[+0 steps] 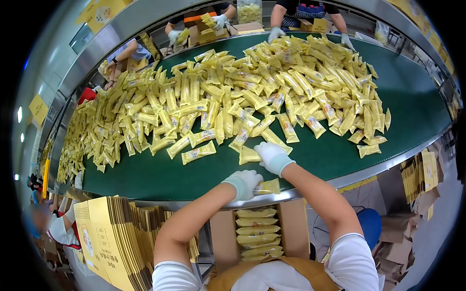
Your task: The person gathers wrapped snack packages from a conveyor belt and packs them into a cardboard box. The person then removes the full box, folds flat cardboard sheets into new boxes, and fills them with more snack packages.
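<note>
My left hand (244,184), in a pale glove, is closed on a yellow snack packet (267,187) at the belt's near edge; the packet's end sticks out to the right. Just beyond it, my right hand (273,157), also gloved, has its fingers curled on the end of another yellow packet (248,155) lying on the green belt (160,180). A large heap of similar packets (213,89) spreads across the belt in front of both hands. Below them, an open cardboard carton (293,228) holds several packets (257,222) stacked in a row.
Folded yellow cartons (104,237) stand at the lower left, with more folded cartons (421,175) at the right. A blue stool seat (369,227) is beside my right arm. Across the belt, co-workers' gloved hands (276,34) are at the heap's far side. A metal rim (369,173) edges the belt.
</note>
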`<state>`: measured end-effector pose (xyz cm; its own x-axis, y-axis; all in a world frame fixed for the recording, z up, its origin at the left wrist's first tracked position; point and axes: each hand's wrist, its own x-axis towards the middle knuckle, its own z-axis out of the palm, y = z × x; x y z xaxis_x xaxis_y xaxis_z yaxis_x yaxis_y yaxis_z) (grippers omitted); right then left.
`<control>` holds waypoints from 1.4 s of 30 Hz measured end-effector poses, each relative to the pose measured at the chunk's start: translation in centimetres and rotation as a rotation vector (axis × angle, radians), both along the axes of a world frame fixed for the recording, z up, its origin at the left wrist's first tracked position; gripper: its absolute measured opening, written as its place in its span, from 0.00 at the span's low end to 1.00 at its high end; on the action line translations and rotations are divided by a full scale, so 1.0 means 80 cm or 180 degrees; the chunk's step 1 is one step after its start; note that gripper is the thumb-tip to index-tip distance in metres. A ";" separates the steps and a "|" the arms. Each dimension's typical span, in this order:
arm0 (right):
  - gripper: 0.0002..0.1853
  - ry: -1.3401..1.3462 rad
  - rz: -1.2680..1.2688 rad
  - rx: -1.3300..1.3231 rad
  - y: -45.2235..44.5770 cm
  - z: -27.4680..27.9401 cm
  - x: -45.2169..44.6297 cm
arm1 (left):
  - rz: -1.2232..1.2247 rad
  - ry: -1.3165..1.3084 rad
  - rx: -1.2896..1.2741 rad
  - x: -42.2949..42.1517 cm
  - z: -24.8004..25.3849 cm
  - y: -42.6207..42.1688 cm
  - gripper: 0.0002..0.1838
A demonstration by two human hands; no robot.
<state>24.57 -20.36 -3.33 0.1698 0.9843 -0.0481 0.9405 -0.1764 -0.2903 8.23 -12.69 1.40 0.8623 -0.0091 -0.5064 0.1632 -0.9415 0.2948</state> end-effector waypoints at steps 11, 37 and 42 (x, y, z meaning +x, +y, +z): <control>0.14 0.0054 -0.1784 -0.0183 0.013 0.011 0.044 | 0.1866 -0.1822 -0.0529 0.009 -0.008 0.115 0.28; 0.35 -0.0669 -0.0143 0.0532 -0.151 0.015 0.000 | 0.0747 -0.1783 0.1536 -0.063 -0.060 0.049 0.44; 0.36 0.0591 -0.1057 0.0712 -0.179 0.072 0.006 | 0.1239 -0.1331 0.0912 -0.075 -0.041 0.052 0.44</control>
